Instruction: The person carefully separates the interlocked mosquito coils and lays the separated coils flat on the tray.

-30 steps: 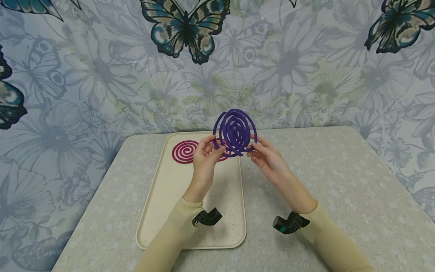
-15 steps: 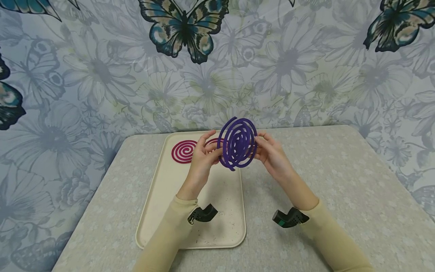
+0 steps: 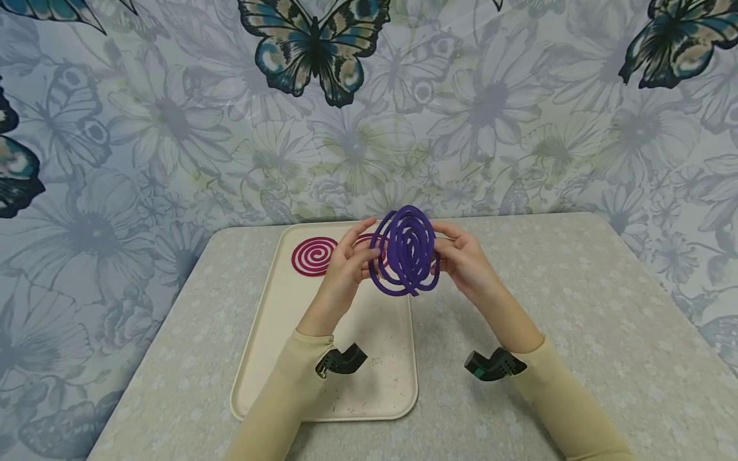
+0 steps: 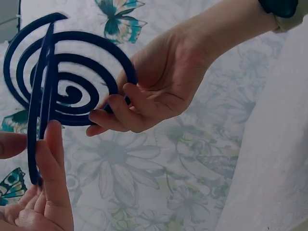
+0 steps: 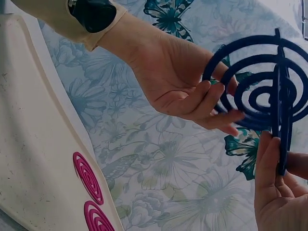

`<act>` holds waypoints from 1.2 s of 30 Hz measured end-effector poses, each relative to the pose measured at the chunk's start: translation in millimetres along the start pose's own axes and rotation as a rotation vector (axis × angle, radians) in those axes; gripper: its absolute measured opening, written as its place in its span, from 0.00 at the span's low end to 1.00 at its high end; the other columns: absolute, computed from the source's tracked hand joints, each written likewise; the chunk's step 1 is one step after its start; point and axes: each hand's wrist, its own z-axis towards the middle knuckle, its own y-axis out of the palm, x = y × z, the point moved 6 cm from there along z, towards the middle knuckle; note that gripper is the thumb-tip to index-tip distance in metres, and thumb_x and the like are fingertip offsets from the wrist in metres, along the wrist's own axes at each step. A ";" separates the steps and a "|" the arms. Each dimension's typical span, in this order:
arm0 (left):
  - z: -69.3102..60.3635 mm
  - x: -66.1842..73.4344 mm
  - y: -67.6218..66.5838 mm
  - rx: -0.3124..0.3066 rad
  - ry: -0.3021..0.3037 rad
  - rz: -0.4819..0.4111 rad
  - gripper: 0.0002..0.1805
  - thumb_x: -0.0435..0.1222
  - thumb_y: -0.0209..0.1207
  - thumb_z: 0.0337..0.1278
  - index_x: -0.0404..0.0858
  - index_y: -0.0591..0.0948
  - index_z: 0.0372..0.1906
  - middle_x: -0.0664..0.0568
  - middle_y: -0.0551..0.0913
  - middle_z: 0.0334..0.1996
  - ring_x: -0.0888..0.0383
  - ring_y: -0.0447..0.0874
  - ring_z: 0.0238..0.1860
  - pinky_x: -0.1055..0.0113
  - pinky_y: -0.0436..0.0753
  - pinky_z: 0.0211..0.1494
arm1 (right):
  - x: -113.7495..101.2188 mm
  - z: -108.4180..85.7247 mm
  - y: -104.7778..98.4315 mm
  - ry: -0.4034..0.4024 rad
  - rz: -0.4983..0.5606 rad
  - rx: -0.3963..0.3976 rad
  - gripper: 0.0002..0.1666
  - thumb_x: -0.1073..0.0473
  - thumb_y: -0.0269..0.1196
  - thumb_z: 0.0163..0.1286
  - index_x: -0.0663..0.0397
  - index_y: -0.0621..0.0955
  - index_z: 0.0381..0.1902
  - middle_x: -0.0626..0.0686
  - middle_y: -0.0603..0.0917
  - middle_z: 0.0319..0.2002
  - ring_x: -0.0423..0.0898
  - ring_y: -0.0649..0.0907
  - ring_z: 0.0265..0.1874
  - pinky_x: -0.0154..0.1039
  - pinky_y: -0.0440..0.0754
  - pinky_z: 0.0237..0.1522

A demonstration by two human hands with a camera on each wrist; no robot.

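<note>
Two dark purple mosquito coils (image 3: 410,246) cross each other at an angle, lifted above the tray's far right edge. My left hand (image 3: 341,278) pinches the rim of one between thumb and fingers; that coil (image 4: 32,144) stands edge-on in the left wrist view. On the other side, my right hand (image 3: 466,264) pinches the second coil (image 4: 72,93), which shows its spiral face there. The coils pass through one another, and whether their turns are still hooked I cannot tell. A magenta coil (image 3: 316,256) lies flat on the cream tray (image 3: 288,314); another magenta coil (image 5: 88,178) lies beside it, partly hidden in the head view.
The tray lies on a pale patterned table (image 3: 553,282), with small dark crumbs (image 3: 377,362) scattered at its near end. Behind the table rises a wall (image 3: 490,147) printed with flowers and butterflies. Dark wrist cameras (image 3: 341,360) sit on both sleeves.
The purple coils have come lower and slightly to the right, turning against each other between my hands. Both hands keep their pinch. The tray and magenta coils have not moved.
</note>
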 end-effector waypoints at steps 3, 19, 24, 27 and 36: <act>0.5 1.0 -1.2 0.004 0.003 -0.017 0.28 0.27 0.51 0.64 0.39 0.62 0.69 0.62 0.84 0.27 0.67 0.81 0.29 0.74 0.82 0.38 | 0.1 -0.1 -0.8 0.024 0.004 -0.006 0.19 0.72 0.48 0.72 0.46 0.82 0.42 0.43 0.86 0.29 0.35 0.83 0.26 0.27 0.81 0.29; -2.3 -1.7 10.8 -0.198 0.044 0.134 0.25 0.27 0.48 0.68 0.36 0.59 0.68 0.59 0.80 0.30 0.64 0.80 0.27 0.71 0.81 0.39 | -0.9 -3.5 -0.6 -0.010 -0.123 -0.029 0.10 0.53 0.55 0.72 0.44 0.82 0.33 0.40 0.80 0.20 0.32 0.74 0.14 0.24 0.71 0.16; -2.5 0.1 10.3 -0.178 0.054 0.114 0.31 0.24 0.50 0.65 0.38 0.59 0.71 0.61 0.84 0.32 0.66 0.80 0.27 0.75 0.79 0.34 | -1.9 -4.3 1.4 -0.038 -0.117 0.009 0.10 0.55 0.54 0.73 0.46 0.81 0.33 0.40 0.80 0.21 0.31 0.75 0.16 0.24 0.73 0.18; -2.8 0.7 8.7 -0.164 0.043 0.106 0.31 0.22 0.52 0.62 0.38 0.60 0.70 0.61 0.85 0.29 0.65 0.82 0.27 0.75 0.80 0.34 | -2.5 -4.9 3.7 -0.063 -0.112 0.013 0.11 0.55 0.53 0.73 0.46 0.81 0.32 0.40 0.81 0.22 0.32 0.77 0.17 0.24 0.75 0.19; -1.7 0.5 6.9 -0.147 0.036 0.157 0.27 0.24 0.53 0.62 0.36 0.65 0.66 0.61 0.84 0.28 0.67 0.80 0.27 0.73 0.82 0.35 | -2.7 -7.2 13.7 -0.086 -0.052 -0.071 0.09 0.60 0.53 0.73 0.49 0.79 0.34 0.40 0.82 0.26 0.33 0.80 0.23 0.25 0.78 0.26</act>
